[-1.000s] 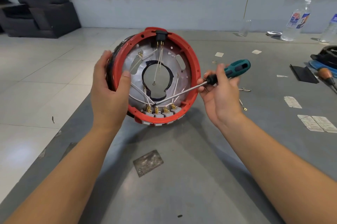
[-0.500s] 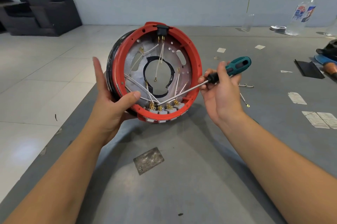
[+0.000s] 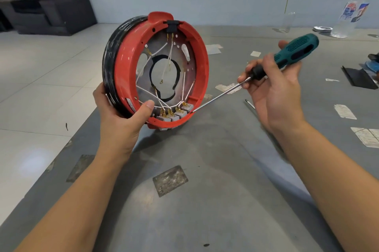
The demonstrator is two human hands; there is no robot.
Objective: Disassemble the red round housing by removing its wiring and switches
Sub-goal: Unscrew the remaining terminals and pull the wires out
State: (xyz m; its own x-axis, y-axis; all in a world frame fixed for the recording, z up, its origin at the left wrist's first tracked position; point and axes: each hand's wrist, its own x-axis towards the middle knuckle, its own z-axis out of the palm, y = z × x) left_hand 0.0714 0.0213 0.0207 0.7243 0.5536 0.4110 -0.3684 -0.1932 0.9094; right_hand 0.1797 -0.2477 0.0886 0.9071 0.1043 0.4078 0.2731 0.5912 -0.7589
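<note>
Left hand (image 3: 121,120) gripping red round plastic housing (image 3: 123,71) upright above grey table (image 3: 205,200); inside: white wires (image 3: 162,104), grey switches (image 3: 174,115). Right hand (image 3: 272,87) holding teal-handled screwdriver (image 3: 295,50), tip touching switches.

The red round housing (image 3: 123,71) stands on edge, tilted, its open side facing the camera, with a black band round its outer rim. Inside, thin white wires (image 3: 164,102) cross a silver plate to a row of grey switches (image 3: 173,115) with brass terminals at the bottom; a black socket (image 3: 171,25) sits at the top.
</note>
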